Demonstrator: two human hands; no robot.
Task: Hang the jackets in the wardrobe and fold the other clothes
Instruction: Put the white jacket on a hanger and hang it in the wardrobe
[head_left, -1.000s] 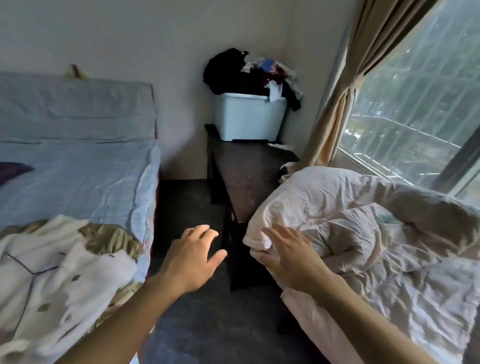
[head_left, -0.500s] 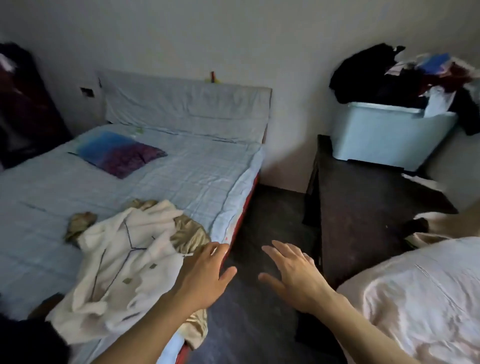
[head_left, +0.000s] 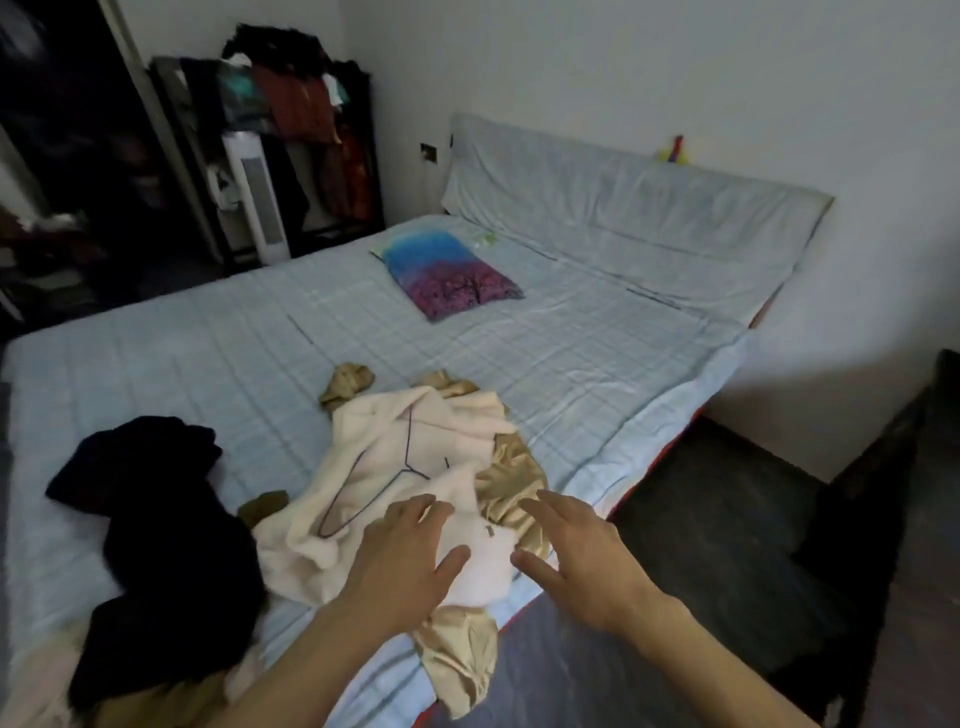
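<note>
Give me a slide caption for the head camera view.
Both open hands, left and right, reach toward a cream fleece jacket on the bed.

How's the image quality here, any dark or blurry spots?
Head view: dim and soft overall; the wardrobe corner at far left is nearly black and smeared; the dark clothes lose detail; wide-angle bending curves the bed edges; both hands, left and right, are fairly sharp.

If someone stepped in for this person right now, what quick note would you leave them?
Left hand: open, over the cream fleece jacket, holding nothing.
Right hand: open, fingers spread beside it near the bed edge.
Things: a wire hanger lies on the fleece; a gold satin garment is under it; dark clothes sit to the left.
Done: nothing visibly folded or hung.
Left: hang the jackets, fold the rest.
</note>
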